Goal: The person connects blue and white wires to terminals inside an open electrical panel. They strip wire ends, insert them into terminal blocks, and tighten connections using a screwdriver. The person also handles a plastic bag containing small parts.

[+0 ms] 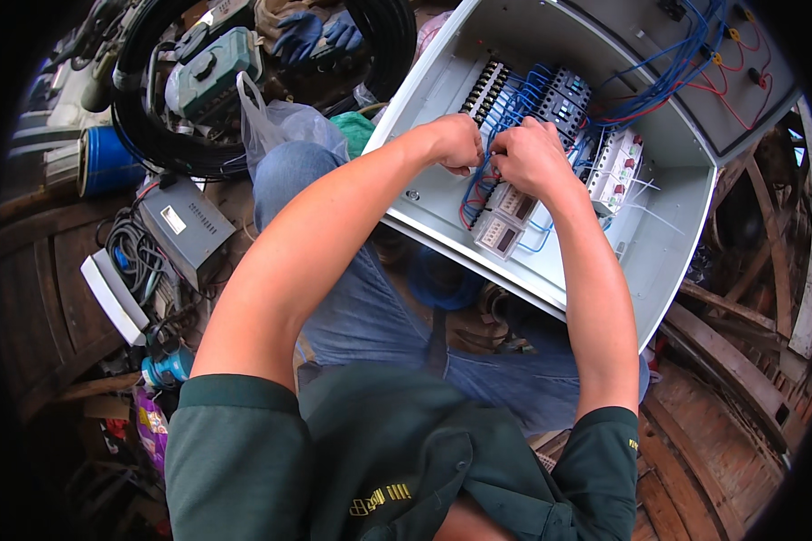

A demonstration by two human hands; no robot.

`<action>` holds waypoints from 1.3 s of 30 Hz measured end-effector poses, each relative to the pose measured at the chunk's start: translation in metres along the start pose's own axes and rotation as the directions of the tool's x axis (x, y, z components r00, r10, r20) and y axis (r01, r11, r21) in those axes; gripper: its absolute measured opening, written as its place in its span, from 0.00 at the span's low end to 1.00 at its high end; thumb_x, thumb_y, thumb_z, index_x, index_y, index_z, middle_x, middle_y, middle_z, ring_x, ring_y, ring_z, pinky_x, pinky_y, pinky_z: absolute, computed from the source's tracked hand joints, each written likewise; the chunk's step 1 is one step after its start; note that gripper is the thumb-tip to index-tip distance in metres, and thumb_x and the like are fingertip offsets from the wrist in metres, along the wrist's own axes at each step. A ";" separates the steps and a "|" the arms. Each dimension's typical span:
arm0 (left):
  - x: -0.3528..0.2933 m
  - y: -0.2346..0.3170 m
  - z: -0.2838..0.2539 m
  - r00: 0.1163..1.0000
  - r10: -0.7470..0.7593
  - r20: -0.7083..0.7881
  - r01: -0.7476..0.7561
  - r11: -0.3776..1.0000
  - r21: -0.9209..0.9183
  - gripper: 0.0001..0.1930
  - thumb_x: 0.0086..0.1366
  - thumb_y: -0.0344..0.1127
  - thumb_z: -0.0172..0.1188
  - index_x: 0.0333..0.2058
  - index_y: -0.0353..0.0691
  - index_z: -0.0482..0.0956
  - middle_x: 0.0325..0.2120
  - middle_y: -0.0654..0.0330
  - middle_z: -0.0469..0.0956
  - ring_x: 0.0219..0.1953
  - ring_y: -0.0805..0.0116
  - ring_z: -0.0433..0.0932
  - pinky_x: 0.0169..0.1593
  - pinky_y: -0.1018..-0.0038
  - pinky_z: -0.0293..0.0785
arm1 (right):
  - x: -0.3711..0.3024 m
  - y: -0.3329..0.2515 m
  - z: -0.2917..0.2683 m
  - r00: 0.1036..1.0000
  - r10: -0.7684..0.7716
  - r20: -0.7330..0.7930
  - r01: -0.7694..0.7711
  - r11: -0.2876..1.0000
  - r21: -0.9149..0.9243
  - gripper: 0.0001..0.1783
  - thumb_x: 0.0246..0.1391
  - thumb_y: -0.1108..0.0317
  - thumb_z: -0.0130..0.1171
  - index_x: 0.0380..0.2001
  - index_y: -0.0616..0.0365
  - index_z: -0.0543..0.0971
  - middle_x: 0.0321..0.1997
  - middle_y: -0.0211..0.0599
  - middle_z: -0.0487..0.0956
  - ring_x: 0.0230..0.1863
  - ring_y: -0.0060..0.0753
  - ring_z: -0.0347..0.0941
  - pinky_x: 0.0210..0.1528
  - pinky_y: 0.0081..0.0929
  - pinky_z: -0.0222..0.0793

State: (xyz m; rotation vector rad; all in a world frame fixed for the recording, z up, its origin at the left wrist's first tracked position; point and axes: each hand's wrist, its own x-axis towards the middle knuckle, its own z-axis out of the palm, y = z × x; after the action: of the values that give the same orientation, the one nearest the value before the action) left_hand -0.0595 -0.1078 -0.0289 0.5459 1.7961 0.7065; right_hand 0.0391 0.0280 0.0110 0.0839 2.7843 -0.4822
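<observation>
Both hands reach into a light grey metal electrical enclosure (681, 212) at the upper right. My left hand (458, 144) is closed, fingers curled, beside the black terminal block (485, 88); what it grips is hidden. My right hand (534, 160) pinches at the left edge of the blue wires (518, 105), close to my left fingers. Below my right hand are two small modules with dark windows (499, 233). Beyond it stands a row of breakers or contactors (566, 95). Right of my wrist is a white breaker row with red parts (616, 171).
The enclosure's open door (740, 63) carries blue and red wires at the upper right. A black cable coil (176, 160), a green tool case (218, 77), blue gloves (299, 36) and a grey metal box (185, 221) lie to the left. Wooden pieces (731, 361) lie at the right.
</observation>
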 end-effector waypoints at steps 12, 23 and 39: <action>0.002 0.000 0.001 0.998 0.058 0.024 -0.062 0.972 0.227 0.04 0.54 0.29 0.66 0.26 0.35 0.84 0.22 0.59 0.83 0.25 0.72 0.81 0.32 0.74 0.76 | -0.002 -0.003 -0.002 1.000 0.001 -0.024 0.000 1.000 0.025 0.09 0.46 0.66 0.63 0.32 0.53 0.87 0.31 0.40 0.82 0.43 0.40 0.70 0.52 0.35 0.62; 0.007 -0.002 0.002 0.994 0.104 0.031 -0.109 0.932 0.345 0.05 0.54 0.31 0.65 0.26 0.37 0.85 0.22 0.59 0.83 0.27 0.70 0.80 0.33 0.72 0.75 | -0.001 -0.005 0.000 1.000 -0.014 -0.004 0.014 1.000 -0.024 0.09 0.44 0.67 0.63 0.30 0.51 0.87 0.31 0.36 0.82 0.42 0.39 0.69 0.51 0.35 0.62; 0.005 -0.005 0.003 0.988 0.143 -0.065 -0.124 0.965 0.230 0.05 0.49 0.29 0.68 0.25 0.37 0.83 0.22 0.59 0.82 0.25 0.71 0.79 0.34 0.72 0.75 | -0.001 -0.002 -0.001 0.999 -0.032 0.039 0.035 0.997 -0.062 0.11 0.50 0.68 0.57 0.32 0.49 0.87 0.31 0.37 0.83 0.44 0.38 0.70 0.50 0.35 0.61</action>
State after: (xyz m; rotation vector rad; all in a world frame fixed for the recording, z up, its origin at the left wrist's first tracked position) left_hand -0.0585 -0.1074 -0.0359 0.8063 1.9425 0.6269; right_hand 0.0400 0.0260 0.0128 0.0139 2.7651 -0.4007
